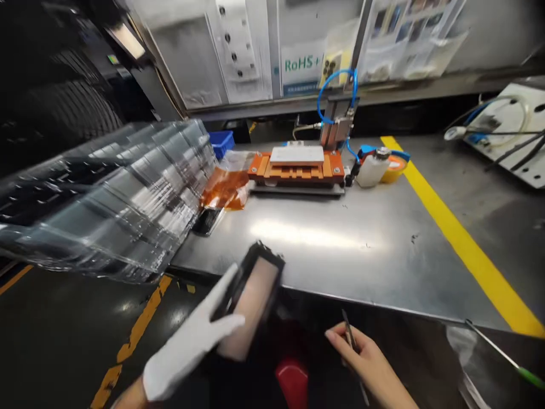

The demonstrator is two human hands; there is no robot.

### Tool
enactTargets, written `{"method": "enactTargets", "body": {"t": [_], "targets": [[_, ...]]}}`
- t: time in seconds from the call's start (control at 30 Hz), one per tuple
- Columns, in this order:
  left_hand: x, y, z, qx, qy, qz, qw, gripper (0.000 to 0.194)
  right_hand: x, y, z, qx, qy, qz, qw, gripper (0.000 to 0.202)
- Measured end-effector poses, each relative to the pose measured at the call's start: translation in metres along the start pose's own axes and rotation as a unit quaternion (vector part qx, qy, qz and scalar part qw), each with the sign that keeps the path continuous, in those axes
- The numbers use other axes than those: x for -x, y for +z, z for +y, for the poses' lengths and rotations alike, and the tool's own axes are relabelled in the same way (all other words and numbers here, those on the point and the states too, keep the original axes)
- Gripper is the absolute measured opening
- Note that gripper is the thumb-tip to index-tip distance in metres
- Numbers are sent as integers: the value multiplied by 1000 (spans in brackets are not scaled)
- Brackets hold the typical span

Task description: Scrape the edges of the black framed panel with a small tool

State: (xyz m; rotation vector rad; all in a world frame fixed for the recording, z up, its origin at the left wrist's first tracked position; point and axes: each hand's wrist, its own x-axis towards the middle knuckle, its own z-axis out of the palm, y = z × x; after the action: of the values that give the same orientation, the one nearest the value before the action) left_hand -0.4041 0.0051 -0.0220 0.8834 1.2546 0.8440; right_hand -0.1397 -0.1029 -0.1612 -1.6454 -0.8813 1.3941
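Item: flat rectangular panel (251, 304), dark-framed with a pale face, blurred. It is gripped along its near end by the left hand (191, 343), which wears a white glove, thumb closed over the face. The panel is tilted, its far corner over the near edge of the counter (340, 244), apparently so the face is presented to the other hand.

Right hand (366, 355), bare, beside and slightly below the panel: fingers pinched on thin tweezers (351, 341), tips pointing up and away.

Ahead of both hands, well apart: orange fixture (298, 167) with a white plate on it and a blue air hose (334, 91) looping above; a white bottle (372, 167) to its right.

Ahead-left of the left hand: stack of clear plastic trays (110, 199), with amber film (223, 187) beside them.

Surface: brushed steel, with a yellow stripe (460, 238) to the right of the right hand. Room: workshop; back panel with posted papers; dark floor with yellow marks.
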Motion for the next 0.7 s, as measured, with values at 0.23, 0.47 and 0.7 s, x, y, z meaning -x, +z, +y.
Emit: {"method": "enactTargets", "body": {"t": [0.23, 0.47, 0.7], "targets": [[-74, 19, 29, -495, 151, 75, 852, 86, 26, 5, 11, 74, 28, -78, 994, 38], [-121, 39, 52, -549, 183, 69, 813, 87, 32, -5, 18, 11, 48, -93, 994, 40], [-125, 46, 62, -651, 261, 102, 706, 71, 41, -20, 18, 24, 56, -103, 993, 29]]}}
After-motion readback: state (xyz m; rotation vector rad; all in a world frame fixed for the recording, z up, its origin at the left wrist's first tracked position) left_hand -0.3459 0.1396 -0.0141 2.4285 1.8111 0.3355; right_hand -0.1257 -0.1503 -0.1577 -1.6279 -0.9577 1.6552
